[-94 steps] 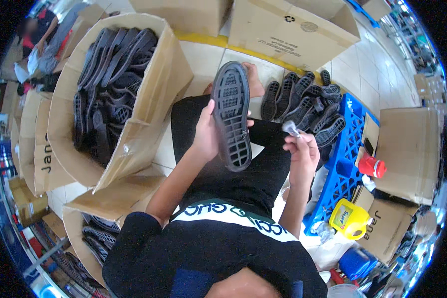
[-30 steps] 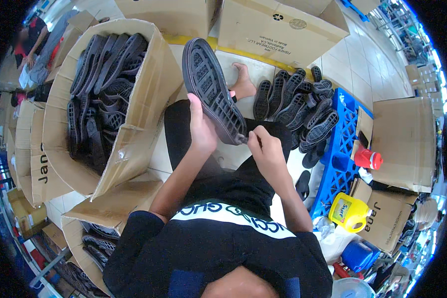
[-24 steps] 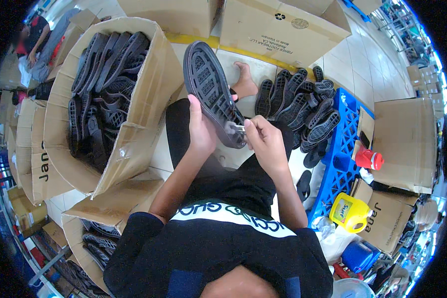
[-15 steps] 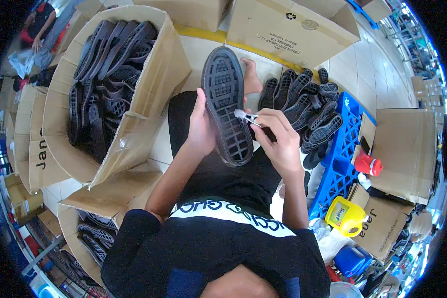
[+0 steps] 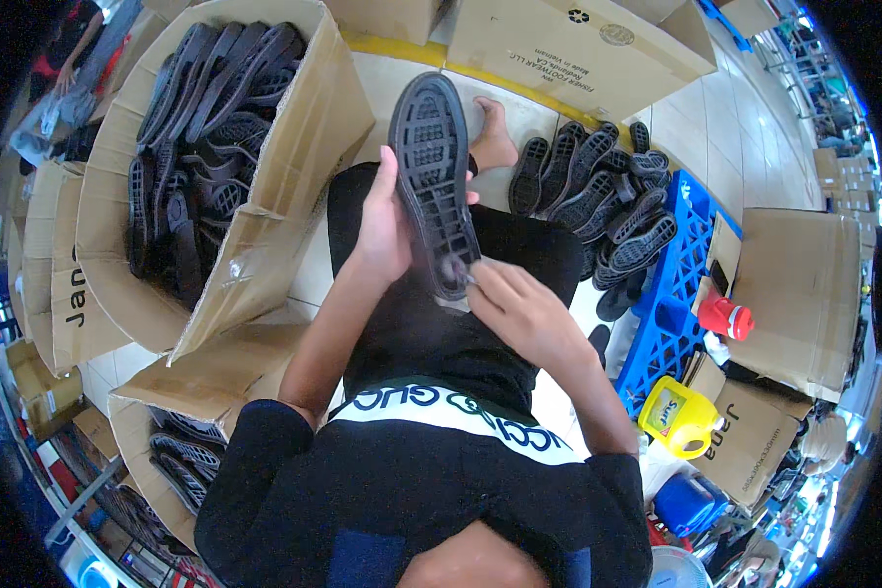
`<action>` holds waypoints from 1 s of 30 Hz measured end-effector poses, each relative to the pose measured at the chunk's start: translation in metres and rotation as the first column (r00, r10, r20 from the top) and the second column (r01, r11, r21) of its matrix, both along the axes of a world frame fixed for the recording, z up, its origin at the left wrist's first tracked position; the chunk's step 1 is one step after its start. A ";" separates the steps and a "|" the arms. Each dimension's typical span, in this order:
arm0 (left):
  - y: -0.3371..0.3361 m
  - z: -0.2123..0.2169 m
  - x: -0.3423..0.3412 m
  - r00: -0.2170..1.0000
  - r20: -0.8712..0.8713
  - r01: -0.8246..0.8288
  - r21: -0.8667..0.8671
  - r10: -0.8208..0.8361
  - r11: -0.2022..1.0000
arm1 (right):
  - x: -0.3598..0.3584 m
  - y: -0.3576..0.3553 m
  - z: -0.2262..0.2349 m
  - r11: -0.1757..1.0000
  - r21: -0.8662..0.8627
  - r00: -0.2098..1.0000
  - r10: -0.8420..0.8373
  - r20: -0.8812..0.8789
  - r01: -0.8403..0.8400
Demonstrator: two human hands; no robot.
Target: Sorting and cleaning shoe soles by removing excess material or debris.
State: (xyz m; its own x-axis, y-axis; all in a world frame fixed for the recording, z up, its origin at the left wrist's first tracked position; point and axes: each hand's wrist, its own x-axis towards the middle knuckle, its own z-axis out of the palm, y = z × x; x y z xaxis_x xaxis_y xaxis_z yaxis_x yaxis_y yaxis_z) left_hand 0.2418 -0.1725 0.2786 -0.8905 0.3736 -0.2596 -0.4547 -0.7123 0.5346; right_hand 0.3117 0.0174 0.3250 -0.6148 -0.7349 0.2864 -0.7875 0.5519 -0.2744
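Observation:
A black shoe sole (image 5: 429, 147) is held upright above my lap, its hollow gridded side toward me. My left hand (image 5: 384, 230) is closed around its left edge, the thumb along the rim and fingertips showing past the right edge. At the lower end of the sole, my right hand (image 5: 524, 309) is closed on a small silver pincer-like tool, now mostly hidden by the fingers. A pale wad (image 5: 449, 268) at the tool's tip is smeared by motion and lies against the sole's grid.
On my left stands a large cardboard box (image 5: 282, 211) of black soles, with a smaller box (image 5: 201, 377) of soles nearer. More soles (image 5: 588, 196) lie in a pile on the tiled floor, beside a blue plastic pallet (image 5: 691, 220). A red jug (image 5: 723, 318) and a yellow bottle (image 5: 676, 416) stand at right.
My right hand has moved the tool and wad down from the sole's middle to its lower end. The sole and my left hand have shifted slightly up and left.

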 end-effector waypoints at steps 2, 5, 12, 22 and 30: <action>-0.002 -0.001 -0.003 0.998 0.019 -0.064 -0.031 0.064 0.997 | 0.011 0.010 0.001 0.996 0.058 0.984 0.060 0.170 -0.071; 0.001 -0.002 -0.003 0.999 0.026 -0.046 0.003 0.046 0.999 | 0.002 0.015 0.004 1.000 -0.016 0.990 -0.015 0.142 0.017; 0.020 -0.003 0.001 0.999 0.044 -0.005 0.021 0.004 1.000 | -0.030 -0.001 -0.007 0.985 -0.061 0.985 -0.163 -0.056 0.159; 0.040 -0.053 -0.020 0.988 0.095 0.125 -0.067 -0.118 0.990 | 0.037 0.057 -0.018 0.945 -0.117 0.931 -0.272 0.244 0.306; 0.199 -0.148 -0.070 0.919 0.336 0.219 0.005 -0.208 0.976 | 0.090 0.131 -0.109 -0.054 -0.566 0.453 -0.538 0.711 0.823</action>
State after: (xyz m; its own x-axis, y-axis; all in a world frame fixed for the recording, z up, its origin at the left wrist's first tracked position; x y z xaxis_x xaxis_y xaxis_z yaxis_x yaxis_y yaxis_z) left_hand 0.1720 0.0262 0.1302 -0.6508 0.5317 -0.5420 -0.7495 -0.5636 0.3471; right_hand 0.4019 0.1483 0.2163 -0.7851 0.6115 0.0984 0.0032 0.1628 -0.9866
